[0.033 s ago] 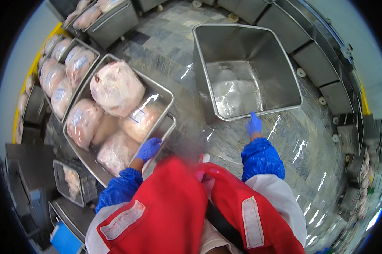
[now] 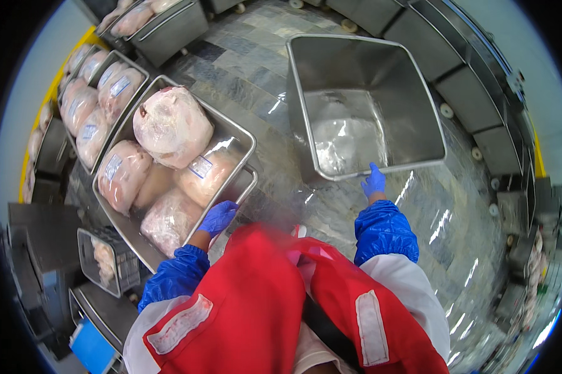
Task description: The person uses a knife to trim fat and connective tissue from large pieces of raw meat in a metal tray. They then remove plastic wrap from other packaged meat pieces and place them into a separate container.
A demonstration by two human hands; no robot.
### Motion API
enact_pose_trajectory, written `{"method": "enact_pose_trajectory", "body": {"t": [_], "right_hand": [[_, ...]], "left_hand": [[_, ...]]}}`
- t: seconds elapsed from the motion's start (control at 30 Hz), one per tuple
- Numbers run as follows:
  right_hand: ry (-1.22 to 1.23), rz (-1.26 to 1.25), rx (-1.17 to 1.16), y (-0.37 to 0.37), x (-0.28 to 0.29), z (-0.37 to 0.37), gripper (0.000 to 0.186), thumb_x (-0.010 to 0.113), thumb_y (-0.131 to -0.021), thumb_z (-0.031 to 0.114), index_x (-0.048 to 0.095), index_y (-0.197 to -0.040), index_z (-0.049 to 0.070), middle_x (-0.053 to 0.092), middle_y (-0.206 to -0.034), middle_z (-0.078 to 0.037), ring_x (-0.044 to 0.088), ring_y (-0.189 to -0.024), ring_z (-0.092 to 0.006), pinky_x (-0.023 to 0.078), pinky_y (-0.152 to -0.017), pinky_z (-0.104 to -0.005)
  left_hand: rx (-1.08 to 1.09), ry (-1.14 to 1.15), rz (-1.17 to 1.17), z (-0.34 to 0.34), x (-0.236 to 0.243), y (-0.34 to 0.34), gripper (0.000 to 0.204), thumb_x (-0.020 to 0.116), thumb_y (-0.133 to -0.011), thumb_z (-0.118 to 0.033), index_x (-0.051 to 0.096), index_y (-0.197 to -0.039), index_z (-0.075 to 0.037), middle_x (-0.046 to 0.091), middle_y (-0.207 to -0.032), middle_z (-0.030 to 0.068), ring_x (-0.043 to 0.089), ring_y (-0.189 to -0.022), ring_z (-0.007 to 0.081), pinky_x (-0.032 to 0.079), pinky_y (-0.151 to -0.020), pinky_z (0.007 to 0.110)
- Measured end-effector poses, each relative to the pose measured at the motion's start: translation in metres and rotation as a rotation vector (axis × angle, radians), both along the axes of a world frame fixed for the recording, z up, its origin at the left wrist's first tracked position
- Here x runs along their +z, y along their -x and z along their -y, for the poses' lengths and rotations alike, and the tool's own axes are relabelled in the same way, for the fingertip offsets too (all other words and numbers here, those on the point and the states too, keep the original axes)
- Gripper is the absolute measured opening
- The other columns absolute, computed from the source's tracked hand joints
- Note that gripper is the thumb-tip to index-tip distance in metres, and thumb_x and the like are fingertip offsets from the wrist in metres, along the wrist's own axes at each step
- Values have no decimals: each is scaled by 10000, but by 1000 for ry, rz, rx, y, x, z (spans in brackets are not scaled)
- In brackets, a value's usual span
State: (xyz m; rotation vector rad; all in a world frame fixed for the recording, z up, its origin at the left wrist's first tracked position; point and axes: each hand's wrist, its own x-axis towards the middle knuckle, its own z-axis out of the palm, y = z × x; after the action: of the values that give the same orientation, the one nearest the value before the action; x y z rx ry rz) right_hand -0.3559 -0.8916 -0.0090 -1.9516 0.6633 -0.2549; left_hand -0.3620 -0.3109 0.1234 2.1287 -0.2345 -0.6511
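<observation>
Jolting the filled bin [image 2: 234,134] could topple its topmost meat [image 2: 173,128]; whether left hand [image 2: 218,218] or right hand [image 2: 374,182] has fingers clamped, I cannot tell.

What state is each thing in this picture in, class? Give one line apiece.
Left hand: gloved, at the loaded bin's handle, grip partly hidden
Right hand: gloved, fingers at the other bin's near rim
Loaded bin: open-topped, holding meat
Other bin: open-topped, inner bottom showing
Top meat piece: lying on other pieces
Left meat piece: wrapped, labelled
Crate: open, holding something pale
Floor: shiny, perhaps wet
</observation>
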Motion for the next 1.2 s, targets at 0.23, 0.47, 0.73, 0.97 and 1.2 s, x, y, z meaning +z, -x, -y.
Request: {"method": "enact_pose_trajectory", "body": {"t": [0.23, 0.47, 0.73, 0.97, 1.2], "right_hand": [[910, -1142, 452, -75, 28, -67, 409, 590, -742, 376, 554, -1088, 161, 544, -1118, -39, 498, -1051, -284, 358, -830, -550], [840, -1280, 359, -89, 35, -33, 437, 558, -749, 362, 505, -1124, 144, 536, -1120, -65, 495, -1040, -293, 334, -860, -548], [36, -570, -744, -117, 8, 2, 363, 518, -770, 203, 463, -1090, 42, 570, -981, -117, 567, -858, -273, 442, -761, -406], [108, -439, -529, -166, 6, 69, 303, 422, -815, 157, 469, -1090, 40, 557, -963, -106, 550, -840, -251, 452, -730, -379], [122, -426, -342, -247, 34, 97, 283, 468, -767, 120, 465, -1032, 21, 542, -943, -140, 535, -805, -239, 451, -690, -397]], "left_hand": [[131, -191, -55, 35, 11, -33, 291, 490, -770, -216, 570, -993, -46, 574, -970, 162, 539, -926, 303, 413, -824, 351], [-21, -93, -9, 170, -15, -141, 330, 472, -776, -224, 533, -1030, -23, 561, -1023, 169, 527, -953, 325, 407, -838, 373], [62, -167, 27, 266, -18, -211, 659, 493, -796, -286, 166, -1306, -27, 553, -1007, 210, 542, -921, 341, 417, -812, 392], [88, -156, -29, 305, -25, -216, 508, 473, -738, -169, 355, -1210, -26, 532, -1041, 207, 513, -974, 346, 403, -844, 395], [217, -68, 9, 318, -16, -228, 423, 465, -735, -115, 431, -1153, -64, 539, -1044, 158, 526, -956, 310, 418, -835, 368]]}}
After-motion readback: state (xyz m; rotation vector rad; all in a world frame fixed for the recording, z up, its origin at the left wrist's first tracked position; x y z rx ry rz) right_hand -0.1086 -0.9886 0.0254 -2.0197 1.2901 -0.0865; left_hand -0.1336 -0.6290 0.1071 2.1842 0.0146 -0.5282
